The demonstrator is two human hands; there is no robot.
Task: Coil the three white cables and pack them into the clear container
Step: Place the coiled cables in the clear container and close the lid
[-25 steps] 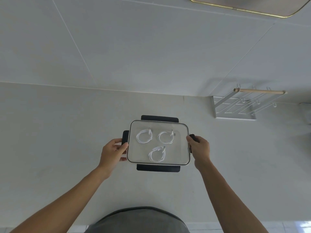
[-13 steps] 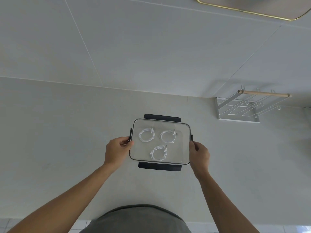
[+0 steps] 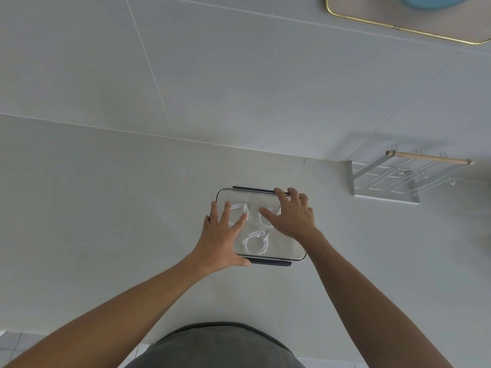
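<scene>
My left hand (image 3: 221, 236) lies flat on the left part of the clear lid (image 3: 281, 244) of the clear container (image 3: 300, 257), fingers (image 3: 225, 212) straight and spread wide, holding nothing; the thumb reaches toward the middle of the lid and the heel of the hand sits over the near left corner. My right hand (image 3: 291, 217) lies flat on the far right part of the same lid, fingers also straight and fanned out, their tips reaching the far edge by the dark clip (image 3: 252, 188) along that side. Neither hand curls round anything.

The container stands on the pale table (image 3: 106, 208), straight ahead of me and near the wall (image 3: 239, 75). Through the lid I see the three white cables, each wound into a small ring. The near coil (image 3: 255, 243) lies in plain sight between my two wrists. The far left coil (image 3: 239, 208) is partly covered by my left fingers, and the far right coil (image 3: 265, 217) is partly under my right thumb and palm. The coils lie apart from one another. Another dark clip (image 3: 271, 262) shows along the near edge of the container.

To the right, against the wall, a white wire rack (image 3: 385, 187) with a wooden rod (image 3: 430, 158) stands on the table, well apart from the container. A gold-rimmed board (image 3: 372, 22) hangs at the upper right.
</scene>
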